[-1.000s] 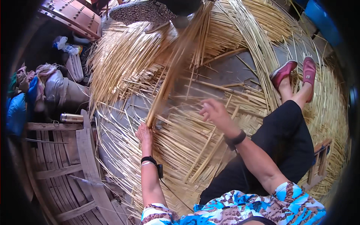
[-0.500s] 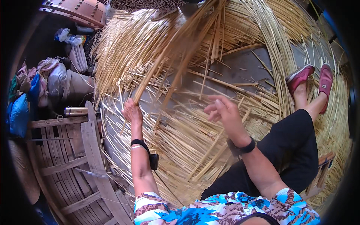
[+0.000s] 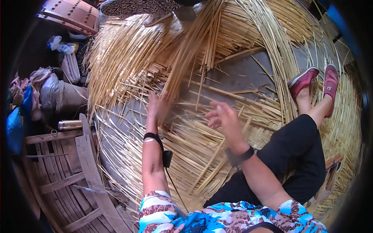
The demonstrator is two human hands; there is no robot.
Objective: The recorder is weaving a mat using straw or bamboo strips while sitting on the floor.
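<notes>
Dozens of thin, straw-coloured stalks make up the bundle (image 3: 180, 73) that slants from the top centre of the frame down to just left of the middle, where its lower end meets my left fingers (image 3: 152, 100). That spot is blurred, so I can't tell whether they are closed round the stalks or only resting against them. My right fingers (image 3: 211, 114), near the centre of the frame, are spread and loosely bent, with nothing in them, well apart from the bundle.

I'd judge each stalk to be very light, dry and fairly stiff along its length, with a little spring; bent sharply, one would probably crack or split. The smooth ones likely slide over each other, so a slack hold could let the bundle fan out. I'd take it round the whole lower end, firmly but without crushing, and steady it partway up with the other side. Loose stalks (image 3: 186, 147) lie crisscrossed below, so I'd keep the ends lifted clear of them and of the woven mat (image 3: 267, 135) right of centre.
</notes>
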